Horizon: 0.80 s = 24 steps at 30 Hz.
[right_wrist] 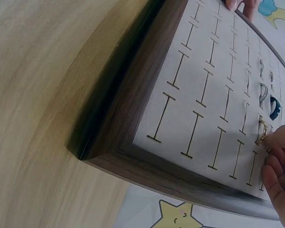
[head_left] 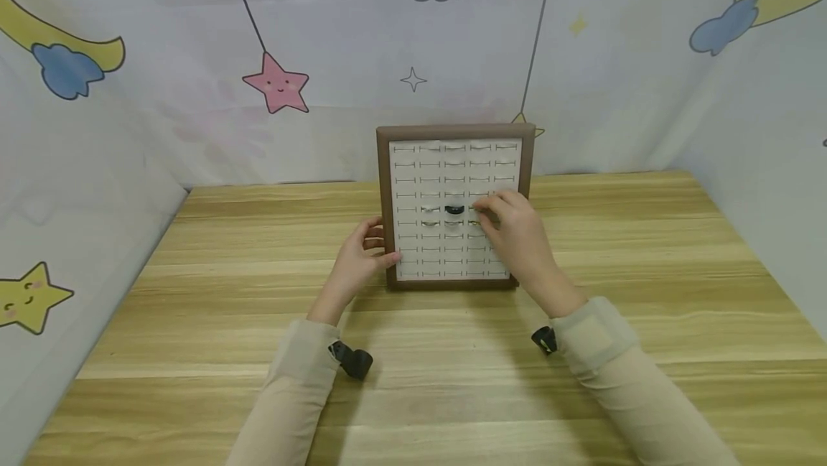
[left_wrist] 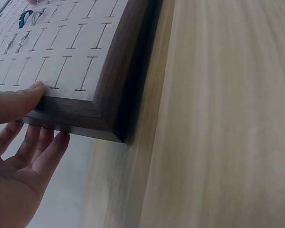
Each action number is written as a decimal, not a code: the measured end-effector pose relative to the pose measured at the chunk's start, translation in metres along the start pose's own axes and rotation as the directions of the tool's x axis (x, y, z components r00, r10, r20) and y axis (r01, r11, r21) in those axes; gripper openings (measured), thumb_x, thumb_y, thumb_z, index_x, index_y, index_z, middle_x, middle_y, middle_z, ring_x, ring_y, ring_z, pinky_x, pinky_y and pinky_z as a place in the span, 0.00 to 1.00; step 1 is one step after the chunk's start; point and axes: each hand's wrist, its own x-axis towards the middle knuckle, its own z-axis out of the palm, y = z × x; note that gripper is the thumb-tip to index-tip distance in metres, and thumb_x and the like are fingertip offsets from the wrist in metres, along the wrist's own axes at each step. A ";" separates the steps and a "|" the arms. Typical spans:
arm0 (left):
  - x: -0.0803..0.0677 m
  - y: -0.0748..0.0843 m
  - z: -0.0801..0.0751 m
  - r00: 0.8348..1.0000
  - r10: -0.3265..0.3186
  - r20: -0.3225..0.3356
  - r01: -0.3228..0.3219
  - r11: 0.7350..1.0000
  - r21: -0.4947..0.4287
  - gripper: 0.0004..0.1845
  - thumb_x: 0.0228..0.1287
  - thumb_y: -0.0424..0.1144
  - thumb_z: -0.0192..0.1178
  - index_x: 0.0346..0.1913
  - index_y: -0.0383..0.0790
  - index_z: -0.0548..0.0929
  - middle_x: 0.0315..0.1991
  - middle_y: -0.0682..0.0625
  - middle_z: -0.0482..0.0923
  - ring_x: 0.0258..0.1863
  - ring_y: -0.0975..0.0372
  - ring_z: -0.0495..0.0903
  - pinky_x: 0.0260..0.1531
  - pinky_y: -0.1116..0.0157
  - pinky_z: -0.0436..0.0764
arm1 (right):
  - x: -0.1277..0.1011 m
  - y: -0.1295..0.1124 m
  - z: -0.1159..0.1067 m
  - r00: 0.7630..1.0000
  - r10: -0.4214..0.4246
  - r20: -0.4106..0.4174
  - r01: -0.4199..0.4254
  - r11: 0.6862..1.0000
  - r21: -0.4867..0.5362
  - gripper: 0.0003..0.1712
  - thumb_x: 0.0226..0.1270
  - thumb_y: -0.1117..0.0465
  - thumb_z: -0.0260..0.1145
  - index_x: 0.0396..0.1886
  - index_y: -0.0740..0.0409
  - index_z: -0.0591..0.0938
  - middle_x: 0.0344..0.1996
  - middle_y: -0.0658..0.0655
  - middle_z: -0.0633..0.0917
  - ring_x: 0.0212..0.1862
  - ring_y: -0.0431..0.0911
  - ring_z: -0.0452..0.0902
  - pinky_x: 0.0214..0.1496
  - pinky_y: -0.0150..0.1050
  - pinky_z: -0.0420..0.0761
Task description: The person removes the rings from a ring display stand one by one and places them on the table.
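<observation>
A ring tray [head_left: 455, 131] with a dark brown frame and a white slotted insert sits at the back middle of the wooden table. My left hand [head_left: 362, 254] holds its left edge, with the thumb [left_wrist: 19, 102] on the front face and the fingers [left_wrist: 42, 152] behind the frame [left_wrist: 118, 71]. My right hand [head_left: 510, 225] reaches over the insert, and its fingertips [right_wrist: 280, 161] pinch a gold ring [right_wrist: 262, 132] at a slot in the middle rows. A black ring [head_left: 454, 210] and two silver rings [head_left: 429, 216] sit in slots just left of it.
The wooden table [head_left: 452, 380] stretches in front of the tray and to both sides. Cloth walls printed with stars and moons [head_left: 278, 85] close it in at the back, left and right. Most tray slots [right_wrist: 204, 85] hold nothing.
</observation>
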 end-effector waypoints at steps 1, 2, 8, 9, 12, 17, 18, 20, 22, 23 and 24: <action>0.000 0.000 0.000 1.000 -0.001 0.002 0.001 1.000 -0.002 0.40 0.56 0.29 0.67 0.70 0.38 0.60 0.63 0.39 0.68 0.63 0.47 0.71 0.63 0.52 0.73 | 0.000 0.000 0.000 1.000 0.000 -0.004 0.000 1.000 -0.001 0.06 0.59 0.71 0.67 0.37 0.64 0.85 0.35 0.60 0.84 0.41 0.52 0.79 0.47 0.42 0.82; 0.000 0.000 0.000 1.000 0.000 0.003 0.000 1.000 -0.004 0.40 0.56 0.29 0.67 0.70 0.38 0.60 0.63 0.39 0.68 0.63 0.47 0.71 0.63 0.52 0.73 | 0.000 0.000 0.001 1.000 -0.002 -0.009 0.002 1.000 -0.003 0.06 0.59 0.71 0.67 0.36 0.64 0.85 0.35 0.60 0.84 0.41 0.52 0.79 0.46 0.42 0.82; 0.001 -0.002 -0.001 1.000 0.002 0.011 -0.002 1.000 -0.010 0.40 0.56 0.28 0.67 0.70 0.39 0.59 0.63 0.39 0.67 0.63 0.47 0.70 0.63 0.51 0.73 | 0.001 0.002 0.001 1.000 -0.015 -0.023 0.015 1.000 0.005 0.05 0.58 0.72 0.67 0.35 0.65 0.84 0.35 0.61 0.84 0.41 0.52 0.79 0.47 0.43 0.83; 0.001 -0.002 -0.001 1.000 0.002 0.012 -0.002 1.000 -0.010 0.40 0.56 0.28 0.66 0.70 0.39 0.59 0.63 0.39 0.67 0.63 0.47 0.70 0.63 0.51 0.72 | 0.001 0.002 0.001 1.000 -0.012 -0.020 0.012 1.000 0.010 0.05 0.58 0.72 0.67 0.35 0.66 0.84 0.35 0.61 0.84 0.42 0.53 0.79 0.47 0.43 0.82; 0.001 -0.002 -0.001 1.000 0.001 0.014 -0.001 1.000 -0.011 0.40 0.56 0.28 0.66 0.71 0.39 0.59 0.63 0.39 0.67 0.63 0.47 0.69 0.63 0.51 0.72 | 0.001 0.003 -0.001 1.000 0.018 0.003 -0.018 0.999 0.035 0.05 0.58 0.72 0.67 0.35 0.66 0.84 0.36 0.62 0.84 0.43 0.53 0.79 0.50 0.43 0.82; 0.000 -0.002 0.000 1.000 0.009 0.014 -0.009 1.000 -0.018 0.39 0.56 0.28 0.66 0.70 0.38 0.60 0.63 0.39 0.67 0.63 0.46 0.70 0.63 0.51 0.72 | 0.002 0.004 -0.005 0.993 0.105 0.048 -0.111 0.985 0.134 0.05 0.59 0.73 0.64 0.36 0.67 0.82 0.38 0.62 0.84 0.43 0.53 0.79 0.49 0.43 0.82; 0.000 -0.002 0.000 1.000 0.011 0.013 -0.011 1.000 -0.020 0.39 0.56 0.28 0.67 0.70 0.38 0.60 0.63 0.38 0.68 0.63 0.46 0.70 0.63 0.51 0.72 | 0.002 0.005 -0.005 0.991 0.119 0.053 -0.126 0.980 0.153 0.05 0.59 0.73 0.64 0.36 0.67 0.82 0.38 0.62 0.84 0.42 0.52 0.79 0.47 0.41 0.81; 0.001 -0.003 0.000 1.000 0.018 0.014 -0.018 1.000 -0.018 0.39 0.56 0.28 0.66 0.69 0.38 0.60 0.62 0.38 0.68 0.63 0.46 0.70 0.63 0.50 0.72 | 0.002 0.006 -0.006 0.989 0.139 0.056 -0.147 0.971 0.186 0.05 0.59 0.73 0.63 0.36 0.67 0.82 0.37 0.62 0.84 0.40 0.51 0.78 0.42 0.36 0.79; 0.001 -0.004 -0.001 1.000 0.018 0.013 -0.017 1.000 -0.017 0.39 0.56 0.28 0.67 0.69 0.38 0.60 0.62 0.38 0.68 0.63 0.46 0.70 0.63 0.50 0.72 | 0.002 0.007 -0.008 0.985 0.160 0.062 -0.170 0.962 0.212 0.05 0.60 0.73 0.63 0.36 0.67 0.82 0.36 0.61 0.84 0.37 0.50 0.77 0.38 0.30 0.76; 0.002 -0.004 -0.001 1.000 0.019 0.015 -0.019 1.000 -0.012 0.39 0.56 0.28 0.67 0.69 0.38 0.60 0.62 0.38 0.68 0.63 0.46 0.70 0.63 0.50 0.72 | 0.003 0.007 -0.009 0.983 0.173 0.066 -0.184 0.957 0.225 0.05 0.60 0.73 0.63 0.36 0.66 0.82 0.36 0.61 0.84 0.37 0.49 0.77 0.36 0.28 0.74; 0.002 -0.004 -0.001 1.000 0.018 0.016 -0.017 1.000 -0.013 0.39 0.56 0.28 0.67 0.69 0.38 0.60 0.62 0.38 0.68 0.63 0.46 0.70 0.63 0.50 0.72 | 0.003 0.008 -0.010 0.979 0.188 0.073 -0.200 0.949 0.242 0.06 0.60 0.73 0.62 0.36 0.66 0.82 0.36 0.62 0.83 0.36 0.48 0.76 0.36 0.26 0.72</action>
